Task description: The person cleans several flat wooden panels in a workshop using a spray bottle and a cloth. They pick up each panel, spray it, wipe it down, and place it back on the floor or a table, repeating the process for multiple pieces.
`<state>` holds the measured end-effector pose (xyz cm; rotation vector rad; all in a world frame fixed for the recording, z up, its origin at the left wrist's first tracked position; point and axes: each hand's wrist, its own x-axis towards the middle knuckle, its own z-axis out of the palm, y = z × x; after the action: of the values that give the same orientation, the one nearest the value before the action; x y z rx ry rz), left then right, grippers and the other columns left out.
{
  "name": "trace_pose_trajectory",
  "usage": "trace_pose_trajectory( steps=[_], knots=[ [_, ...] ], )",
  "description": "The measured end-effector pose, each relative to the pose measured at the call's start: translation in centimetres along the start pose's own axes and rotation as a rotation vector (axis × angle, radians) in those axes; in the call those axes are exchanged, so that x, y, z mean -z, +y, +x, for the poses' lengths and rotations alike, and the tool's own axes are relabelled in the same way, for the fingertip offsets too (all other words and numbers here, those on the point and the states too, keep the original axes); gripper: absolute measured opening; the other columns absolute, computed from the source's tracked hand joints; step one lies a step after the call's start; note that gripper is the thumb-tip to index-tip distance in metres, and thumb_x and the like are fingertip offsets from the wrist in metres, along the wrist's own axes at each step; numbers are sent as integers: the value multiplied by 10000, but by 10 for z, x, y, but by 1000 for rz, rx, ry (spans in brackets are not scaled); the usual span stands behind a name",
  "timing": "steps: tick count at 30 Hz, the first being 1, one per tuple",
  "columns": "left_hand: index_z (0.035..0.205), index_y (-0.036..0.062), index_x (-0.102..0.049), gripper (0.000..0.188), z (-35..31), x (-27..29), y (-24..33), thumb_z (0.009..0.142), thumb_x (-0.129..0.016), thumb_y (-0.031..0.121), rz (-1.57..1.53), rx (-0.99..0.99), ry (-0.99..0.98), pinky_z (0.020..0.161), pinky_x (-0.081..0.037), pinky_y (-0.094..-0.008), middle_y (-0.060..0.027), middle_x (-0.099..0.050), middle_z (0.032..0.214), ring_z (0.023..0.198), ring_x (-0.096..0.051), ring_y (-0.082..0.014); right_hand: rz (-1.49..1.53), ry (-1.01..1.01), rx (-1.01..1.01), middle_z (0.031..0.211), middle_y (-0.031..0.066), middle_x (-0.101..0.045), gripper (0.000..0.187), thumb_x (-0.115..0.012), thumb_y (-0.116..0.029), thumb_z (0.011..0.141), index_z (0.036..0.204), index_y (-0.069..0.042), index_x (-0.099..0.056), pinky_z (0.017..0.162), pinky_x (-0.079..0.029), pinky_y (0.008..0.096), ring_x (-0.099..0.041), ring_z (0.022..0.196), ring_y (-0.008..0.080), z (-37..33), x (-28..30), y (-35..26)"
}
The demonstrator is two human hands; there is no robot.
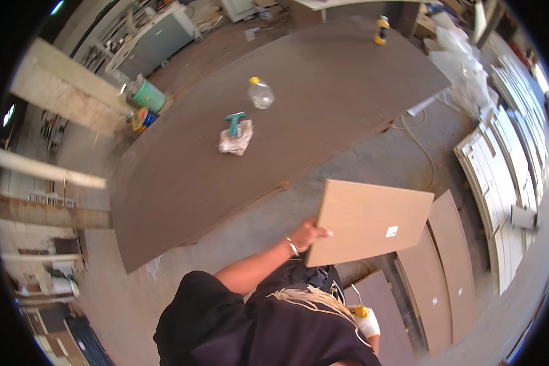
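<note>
panel [371, 218] (1) held by l. fingers [323, 232], can't tell for r. hand [367, 321], 2 btls [261, 96] on tbl [323, 79].

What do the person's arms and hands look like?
The left arm has a black short sleeve; the left hand is ungloved, with a pale band at its wrist, bracelet or watch unclear. The right hand wears a white and yellow glove.

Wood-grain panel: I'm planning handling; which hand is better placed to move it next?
Probably the left hand: it grips the wood-grain panel, while the gloved right hand is off it.
</note>
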<state>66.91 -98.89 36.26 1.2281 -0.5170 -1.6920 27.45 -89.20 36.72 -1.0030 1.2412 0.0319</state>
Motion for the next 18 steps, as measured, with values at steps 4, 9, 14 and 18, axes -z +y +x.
trace_pose_trajectory(
  steps=[4, 9, 14, 18],
  knots=[
    [1225, -28, -622, 427, -79, 115, 18, 840, -742, 113, -259, -69, 217, 937, -557, -409, -126, -694, 1144, 1039, -686, -242, -175, -29, 30, 819, 5, -738, 237, -639, -58, 837, 1030, -59, -778, 501, -455, 256, -573, 576, 63, 41, -5, -59],
    [1325, -13, -547, 542, -133, 221, -18, 831, -750, 82, -571, -221, 324, 973, -541, -426, -125, -645, 1256, 1136, -645, -254, -295, -31, 3, 787, 4, -721, 245, -620, -83, 835, 1037, -66, -758, 481, -447, 257, -572, 550, 76, 89, -37, -145],
    [1371, 65, -525, 589, -144, 321, -67, 849, -782, 159, -699, -236, 416, 1006, -518, -461, -92, -630, 1284, 1178, -622, -281, -447, -42, -17, 808, 33, -726, 246, -638, -119, 847, 1060, -48, -737, 506, -477, 274, -600, 556, 115, 119, -112, -213],
    [1346, 35, -549, 541, -149, 398, -73, 874, -776, 173, -721, -129, 505, 992, -522, -458, -103, -645, 1265, 1144, -637, -282, -532, -103, 41, 855, 63, -736, 288, -645, -152, 850, 1118, -92, -732, 610, -543, 311, -674, 662, 168, 135, -171, -241]
  ],
)
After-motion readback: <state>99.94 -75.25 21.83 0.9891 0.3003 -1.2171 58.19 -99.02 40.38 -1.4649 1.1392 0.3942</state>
